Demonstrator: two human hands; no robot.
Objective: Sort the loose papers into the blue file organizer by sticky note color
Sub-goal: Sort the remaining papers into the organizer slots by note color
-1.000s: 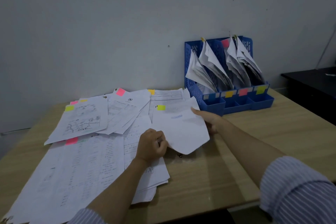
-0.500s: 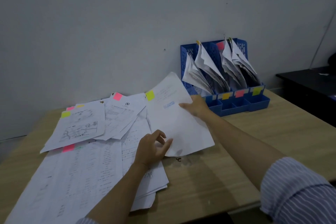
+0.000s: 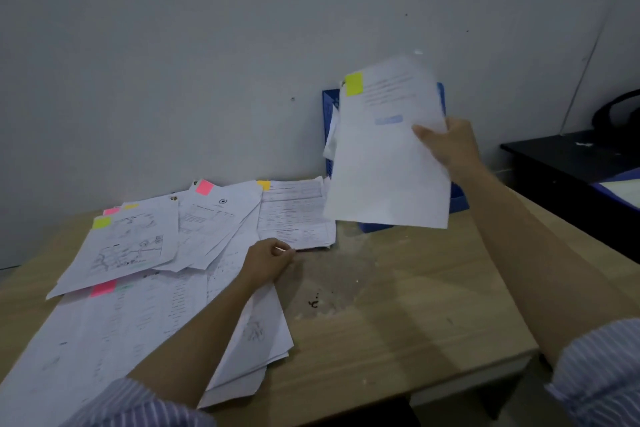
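My right hand (image 3: 450, 146) grips a white sheet (image 3: 384, 163) by its right edge and holds it upright in the air. A yellow-green sticky note (image 3: 354, 84) sits at that sheet's top left corner. The sheet hides most of the blue file organizer (image 3: 329, 107) behind it; only its left wall and bottom corners show. My left hand (image 3: 268, 262) rests with curled fingers on the spread of loose papers (image 3: 138, 305) on the left of the table. Papers in the spread carry pink (image 3: 204, 187), yellow-green (image 3: 101, 222) and orange (image 3: 264, 185) notes.
The wooden table (image 3: 398, 315) has a stained patch and a small dark speck (image 3: 314, 303) in front of the organizer. A grey wall stands close behind. A dark desk (image 3: 571, 163) with a blue folder stands at the right.
My right hand has lifted the yellow-noted sheet off the table, up and to the right, in front of the organizer. My left hand has let go of it and stayed on the papers.
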